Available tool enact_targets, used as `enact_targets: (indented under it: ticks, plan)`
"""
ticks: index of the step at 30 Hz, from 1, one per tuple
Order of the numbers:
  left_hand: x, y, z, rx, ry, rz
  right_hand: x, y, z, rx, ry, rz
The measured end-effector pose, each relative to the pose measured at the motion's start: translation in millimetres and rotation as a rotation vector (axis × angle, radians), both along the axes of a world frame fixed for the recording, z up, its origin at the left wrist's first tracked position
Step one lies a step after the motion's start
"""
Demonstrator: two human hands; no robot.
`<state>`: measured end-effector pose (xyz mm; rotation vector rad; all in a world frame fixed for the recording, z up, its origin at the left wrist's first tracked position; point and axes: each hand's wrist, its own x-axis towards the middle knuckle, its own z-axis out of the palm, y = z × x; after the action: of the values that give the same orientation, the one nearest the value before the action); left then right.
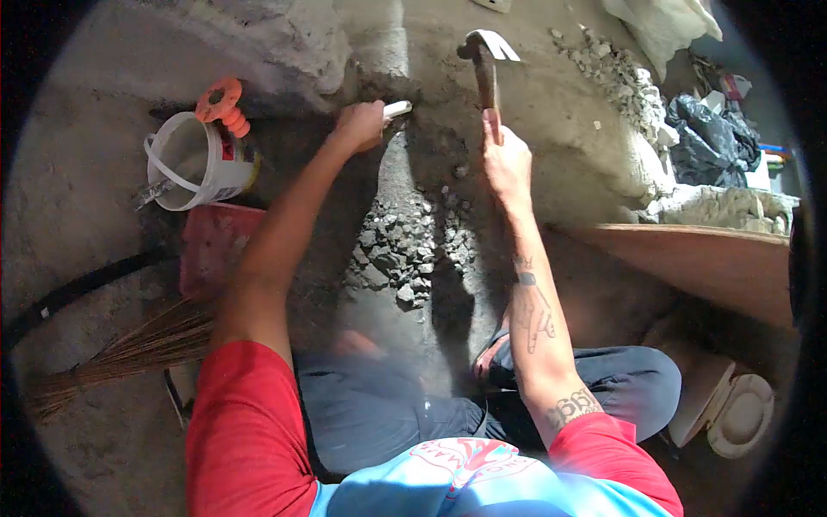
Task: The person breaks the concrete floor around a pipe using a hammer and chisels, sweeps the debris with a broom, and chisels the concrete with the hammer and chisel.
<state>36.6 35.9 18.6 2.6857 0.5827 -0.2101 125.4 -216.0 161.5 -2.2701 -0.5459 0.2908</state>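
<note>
My right hand (pixel 506 168) is wrapped round the handle of a claw hammer (pixel 488 73), its head raised with the claw catching the light on the right. In my left hand (pixel 360 127) is what looks like a chisel (pixel 397 109); only a short, bright pale end sticks out past the fingers, and the rest is hidden. The hammer head is apart from it, up and to the right. Below both hands, broken grey rubble (pixel 401 250) lies in a strip of sunlight on the dusty ground.
At left stand a white bucket (pixel 209 164) with an orange flanged object (pixel 226 103) at its rim, a red container (pixel 196 252), a black hose (pixel 95 283) and a stick broom (pixel 142 345). On the right are a wooden board (pixel 698 258), black plastic bags (pixel 708 142) and more rubble (pixel 633 90).
</note>
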Motion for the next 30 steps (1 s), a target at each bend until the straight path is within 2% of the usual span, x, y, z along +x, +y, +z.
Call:
enact_targets:
  ticks: [1,5,8,9,12,14,17,18,19,21,22,23,25,26,27,29,30]
  plan:
    - [-3,5,1,0.127,-0.043,-0.151,2,-4,-4,0.04,0.082,-0.003]
    - [-15,-12,15,0.08,-0.04,-0.108,-6,-15,-16,0.16,0.098,0.049]
    - [-4,-35,11,-0.171,-0.066,0.399,-10,-15,-18,0.231,0.176,0.063]
    - [7,-33,9,-0.243,-0.037,0.499,-9,-14,-20,0.232,0.204,0.063]
    - [3,-34,7,-0.251,-0.105,0.504,-6,-13,-28,0.23,0.229,0.07]
    - [-15,-38,18,-0.05,-0.048,0.222,-4,-11,-26,0.209,0.225,0.071]
    - [-26,-36,-3,0.012,-0.193,0.16,-7,-13,-16,0.232,0.293,0.041]
    - [-22,-37,-16,-0.026,-0.243,0.266,-7,-14,-15,0.216,0.28,0.042]
    - [-13,-38,-13,-0.029,-0.235,0.263,-7,-15,-16,0.203,0.271,0.046]
    - [13,-40,-8,-0.916,-0.232,1.051,-7,-16,-14,0.198,0.272,0.045]
    - [21,-42,-6,-0.968,-0.289,1.14,-9,-17,-14,0.189,0.266,0.051]
    - [16,-44,-5,-0.966,-0.288,1.142,-10,-17,-16,0.189,0.269,0.052]
    - [0,-54,22,0.148,-0.386,0.191,-9,-16,-20,0.18,0.255,0.039]
    - [-3,-61,41,0.127,-0.382,0.084,-8,-17,-20,0.182,0.259,0.036]
    - [-1,-61,41,0.128,-0.376,0.084,-7,-17,-21,0.173,0.267,0.034]
    - [5,-59,43,-0.013,-0.392,0.426,-8,-15,-25,0.163,0.276,0.04]
    - [6,-52,48,-0.124,-0.48,0.488,-7,-12,-31,0.239,0.267,0.056]
